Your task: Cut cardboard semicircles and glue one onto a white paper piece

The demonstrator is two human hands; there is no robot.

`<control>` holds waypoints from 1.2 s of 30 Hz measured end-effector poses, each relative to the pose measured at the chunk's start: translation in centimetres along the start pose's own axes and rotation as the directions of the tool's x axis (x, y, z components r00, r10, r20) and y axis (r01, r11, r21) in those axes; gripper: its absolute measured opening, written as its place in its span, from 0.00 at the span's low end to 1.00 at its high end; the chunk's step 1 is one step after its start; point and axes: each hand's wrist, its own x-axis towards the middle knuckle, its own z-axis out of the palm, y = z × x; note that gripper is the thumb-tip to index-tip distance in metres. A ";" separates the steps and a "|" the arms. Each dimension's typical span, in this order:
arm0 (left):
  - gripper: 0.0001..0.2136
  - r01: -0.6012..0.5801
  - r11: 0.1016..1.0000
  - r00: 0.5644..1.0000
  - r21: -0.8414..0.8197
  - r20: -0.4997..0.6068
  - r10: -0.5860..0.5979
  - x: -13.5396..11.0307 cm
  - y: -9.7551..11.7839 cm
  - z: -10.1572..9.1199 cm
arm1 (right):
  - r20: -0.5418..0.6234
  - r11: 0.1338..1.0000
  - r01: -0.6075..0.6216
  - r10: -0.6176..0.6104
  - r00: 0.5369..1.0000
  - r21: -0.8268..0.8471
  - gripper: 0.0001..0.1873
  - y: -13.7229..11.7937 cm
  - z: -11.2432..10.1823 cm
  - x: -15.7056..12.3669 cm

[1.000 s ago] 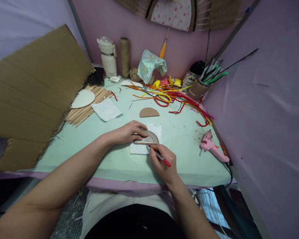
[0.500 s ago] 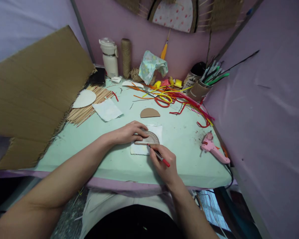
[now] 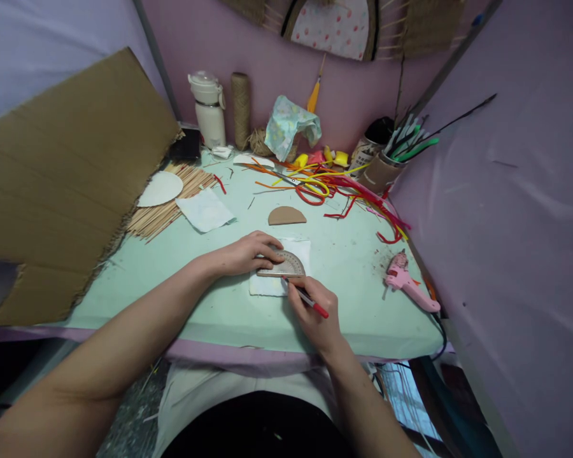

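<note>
My left hand [image 3: 254, 252] lies over the left part of a clear protractor [image 3: 292, 263], fingers stretched out and pressing it down. Under the protractor there seems to be a brown half-round piece, its edge showing along the straight side. Both rest on a pale cloth square [image 3: 267, 287]. Closed around a red-capped pen [image 3: 315, 304], my right hand [image 3: 318, 312] has the tip at the protractor's straight edge. Just beyond lies a brown cardboard half-circle [image 3: 287, 216], apart from both hands.
A pink glue gun [image 3: 410, 286] lies at the right. Scissors [image 3: 310, 193] rest among coloured pipe cleaners [image 3: 348, 184] at the back. Leftward are wooden sticks [image 3: 165, 216], a cloth piece [image 3: 207, 210] and a large cardboard sheet [image 3: 71, 159]. A white bottle [image 3: 209, 114] stands behind.
The red end of the pen has shifted slightly to the right with my right hand. My left hand and the protractor stay in place.
</note>
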 end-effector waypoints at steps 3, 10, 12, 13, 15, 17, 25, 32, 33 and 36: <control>0.13 0.000 1.000 1.000 -0.003 0.000 0.000 0.0 0.0 0.0 | 0.012 1.000 -0.008 0.007 1.000 0.005 0.06 0.0 0.0 0.0; 0.13 0.017 1.000 1.000 0.004 0.014 -0.017 0.0 0.3 -0.1 | 0.032 1.000 -0.009 0.010 0.999 -0.005 0.07 0.2 0.1 0.0; 0.13 0.018 1.000 1.000 0.003 0.012 -0.018 0.1 0.3 -0.1 | 0.027 1.000 -0.025 0.025 0.999 -0.008 0.07 0.2 0.0 0.0; 0.13 0.016 1.000 1.000 0.001 0.009 -0.016 0.1 0.3 -0.1 | 0.021 0.999 -0.035 0.035 0.999 -0.009 0.07 0.2 0.0 0.0; 0.13 0.009 1.000 1.000 -0.005 0.003 -0.009 0.0 0.3 -0.1 | 0.007 0.999 -0.050 0.050 0.999 -0.007 0.08 0.1 0.0 -0.1; 0.13 0.006 1.000 1.000 -0.010 -0.003 -0.006 0.0 0.3 -0.1 | 0.002 0.999 -0.054 0.054 0.999 0.001 0.07 0.1 -0.1 -0.1; 0.13 0.014 1.000 1.000 -0.009 0.006 -0.014 0.0 0.4 -0.2 | 0.030 0.998 -0.059 0.058 0.998 0.021 0.07 0.0 -0.1 0.0; 0.13 0.002 1.000 1.000 -0.014 -0.003 -0.002 0.0 0.1 0.0 | 0.014 0.995 -0.103 0.103 0.995 -0.007 0.11 -0.3 -0.2 0.0; 0.13 0.000 1.000 1.000 -0.013 -0.006 0.000 0.0 0.1 0.1 | 0.000 0.993 -0.118 0.118 0.993 0.001 0.11 -0.3 -0.3 0.0; 0.13 0.007 1.000 1.000 -0.010 -0.009 -0.007 0.0 0.1 0.1 | -0.050 0.993 -0.113 0.115 0.992 0.039 0.08 -0.2 -0.4 -0.3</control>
